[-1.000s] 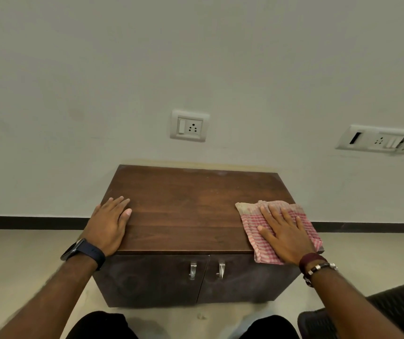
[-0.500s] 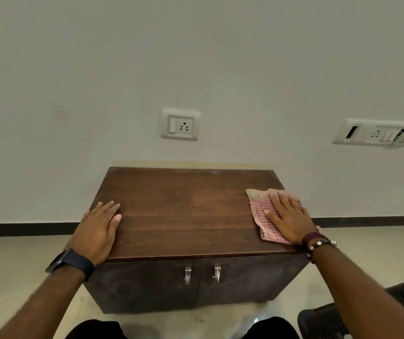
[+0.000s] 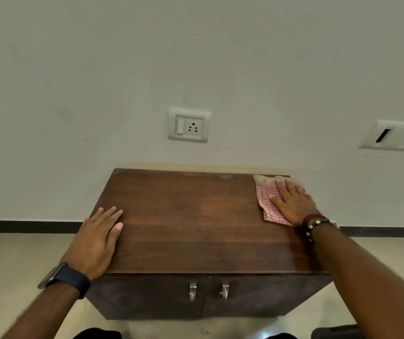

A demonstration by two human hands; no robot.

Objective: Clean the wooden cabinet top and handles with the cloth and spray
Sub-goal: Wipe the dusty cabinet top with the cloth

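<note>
A low cabinet with a dark wooden top [image 3: 196, 216] stands against the wall. Two metal handles [image 3: 192, 289] [image 3: 224, 291] sit side by side on its front doors. A pink-and-white checked cloth [image 3: 265, 192] lies flat at the top's far right corner. My right hand [image 3: 293, 204] presses down on the cloth with fingers spread. My left hand [image 3: 98, 241] rests flat on the top's near left edge, holding nothing. No spray bottle is in view.
The white wall rises right behind the cabinet, with a socket plate [image 3: 189, 125] above it and a second switch plate [image 3: 396, 135] to the right. Beige floor lies on both sides. A dark chair edge [image 3: 335, 332] shows at the bottom right.
My right hand has slid the cloth from the near right edge of the top away to the far right corner. My left hand has stayed flat on the left edge.
</note>
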